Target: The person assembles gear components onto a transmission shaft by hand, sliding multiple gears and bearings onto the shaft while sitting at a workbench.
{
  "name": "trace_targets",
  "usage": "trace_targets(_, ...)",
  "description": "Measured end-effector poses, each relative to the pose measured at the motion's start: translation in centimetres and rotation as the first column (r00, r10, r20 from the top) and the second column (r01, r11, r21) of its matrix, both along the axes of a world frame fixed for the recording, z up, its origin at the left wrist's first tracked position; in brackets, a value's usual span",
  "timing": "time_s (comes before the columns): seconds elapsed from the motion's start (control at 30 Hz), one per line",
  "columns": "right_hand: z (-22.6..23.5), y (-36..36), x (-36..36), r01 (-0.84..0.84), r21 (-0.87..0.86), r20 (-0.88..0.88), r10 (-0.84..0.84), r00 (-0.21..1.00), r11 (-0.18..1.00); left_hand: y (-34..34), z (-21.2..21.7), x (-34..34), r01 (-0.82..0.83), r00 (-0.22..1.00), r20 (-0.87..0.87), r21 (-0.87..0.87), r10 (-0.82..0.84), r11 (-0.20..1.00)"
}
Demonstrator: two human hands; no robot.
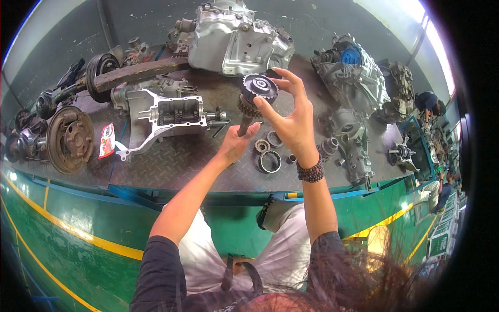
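Over the near part of the bench I hold a transmission gear shaft (245, 125) tilted upward. My left hand (236, 144) is closed round its bare lower end. A dark toothed gear disc (261, 87) with a pale centre sits at the shaft's top. My right hand (295, 118) spans this disc, thumb at its near edge and fingers at its far right edge; part of the rim is hidden. Just below my hands lie a large toothed synchro ring (270, 161), a smaller brass-coloured ring (262, 146), another ring (274, 138) and a small sleeve (292, 158).
An opened gearbox housing (179, 112) with gears stands left, beside a rusty brake drum (70, 139) and a red-white packet (107, 140). A big silver gearbox (244, 44) is behind. More housings (351, 125) are right. Another person (428, 103) works far right.
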State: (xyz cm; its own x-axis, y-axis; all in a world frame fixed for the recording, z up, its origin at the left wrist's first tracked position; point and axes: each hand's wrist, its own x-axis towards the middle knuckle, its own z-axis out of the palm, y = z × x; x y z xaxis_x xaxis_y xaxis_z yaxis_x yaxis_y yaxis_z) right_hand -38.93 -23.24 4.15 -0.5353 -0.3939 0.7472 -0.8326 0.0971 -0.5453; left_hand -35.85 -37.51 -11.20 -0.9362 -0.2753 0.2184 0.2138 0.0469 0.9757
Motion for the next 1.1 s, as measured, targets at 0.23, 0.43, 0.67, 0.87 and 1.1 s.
trace_targets(0.23,2.9,1.9,-2.0,-0.19,0.219,-0.079,0.212,0.974,0.957,0.1,0.3,0.1,0.014,1.0,0.019,-0.001,-0.014,1.0)
trace_targets(0.43,2.7,1.7,-1.6,-0.171,0.337,-0.027,0.191,0.981,0.926,-0.2,-0.3,0.1,-0.003,0.999,0.035,0.004,0.003,1.0)
trace_targets(0.67,1.5,-0.6,-1.7,-0.288,0.222,0.016,0.292,0.956,0.931,-0.1,-0.4,-0.2,-0.003,1.0,-0.012,0.049,0.003,0.999)
trace_targets(0.87,2.1,-1.0,-1.7,-0.287,0.3,-0.018,0.307,0.952,0.91,-0.6,-0.7,-0.2,-0.003,0.999,0.053,0.055,0.0,0.999)
trace_targets(1.1,3.7,-1.7,-2.8,-0.558,0.063,0.31,0.515,0.799,0.828,-0.5,-0.7,-0.1,-0.032,0.999,0.014,0.05,0.031,0.998)
